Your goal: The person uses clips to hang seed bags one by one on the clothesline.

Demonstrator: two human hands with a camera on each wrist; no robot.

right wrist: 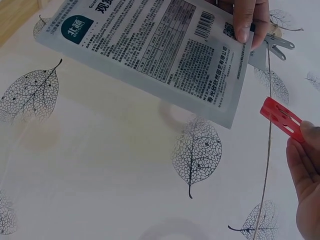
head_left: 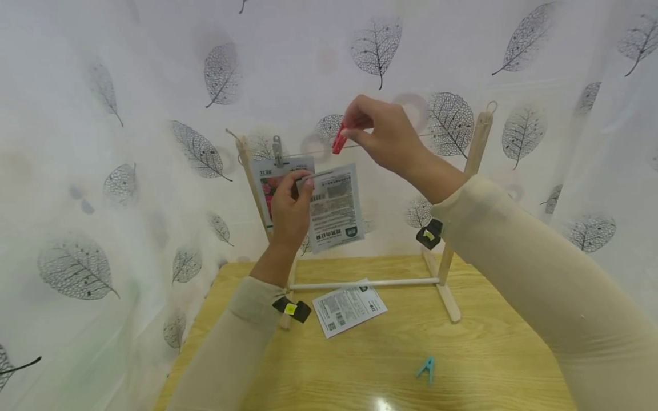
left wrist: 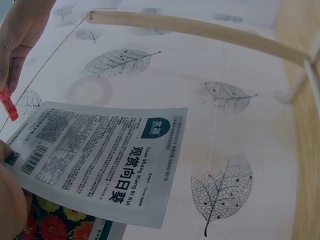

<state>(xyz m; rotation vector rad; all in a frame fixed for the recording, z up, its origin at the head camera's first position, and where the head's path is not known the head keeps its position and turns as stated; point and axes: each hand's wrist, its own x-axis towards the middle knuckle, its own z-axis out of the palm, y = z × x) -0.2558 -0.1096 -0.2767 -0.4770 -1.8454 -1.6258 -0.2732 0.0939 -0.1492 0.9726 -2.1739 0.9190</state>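
Note:
My left hand (head_left: 290,214) pinches a seed packet (head_left: 336,211) by its top corner, just below the string (right wrist: 268,160). The packet's printed back faces me, its text upside down in the head view. With thumb and fingers, my right hand (head_left: 382,134) pinches a red clothespin (head_left: 338,140) at the string, up and to the right of the packet. The right wrist view shows the clothespin (right wrist: 282,119) apart from the packet (right wrist: 150,55). Behind my left hand, a second packet with flower pictures (head_left: 267,191) hangs from the string by a metal clip (head_left: 277,151).
The string runs between two wooden posts (head_left: 478,142) joined low down by a white rod (head_left: 390,282). On the wooden table (head_left: 360,365) lie another packet (head_left: 349,308), under the rod, and a teal clothespin (head_left: 426,369) nearer me. A leaf-patterned curtain (head_left: 139,228) stands behind.

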